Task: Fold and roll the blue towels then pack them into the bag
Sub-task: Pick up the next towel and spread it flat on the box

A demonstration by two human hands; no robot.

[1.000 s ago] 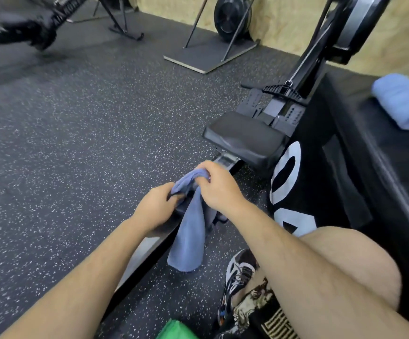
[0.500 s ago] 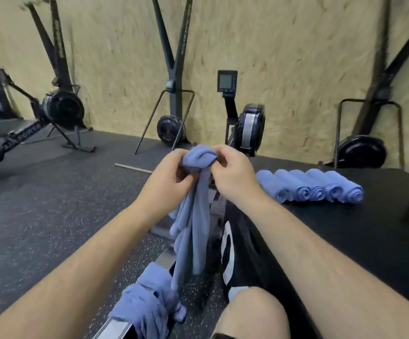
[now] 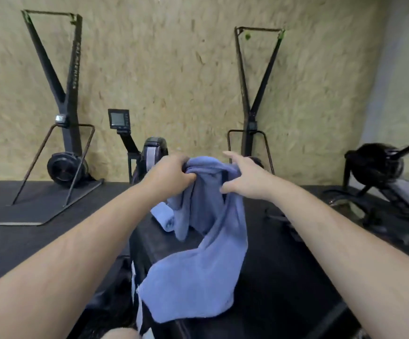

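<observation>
Left hand point(image 3: 171, 173) is clenched on one bunched corner of the blue terry towel point(image 3: 198, 277). Right hand point(image 3: 246, 179), just beside it, has its thumb against the cloth and its fingers loosely spread; whether it truly pinches cannot be told. The towel is held up between both hands with its top edge gathered short. Its body hangs below them and its lower end drapes on the black padded box point(image 3: 284, 277), nearer the person. The long axis runs from the hands downward and back, so the free end points at the wearer. Judgement: the step is opening the towel for folding. Advised: secure the right corner, draw the hands apart until the top edge is taut, then lay the cloth flat on the box, short of the rolled blue towel point(image 3: 165, 217) below the left hand.
</observation>
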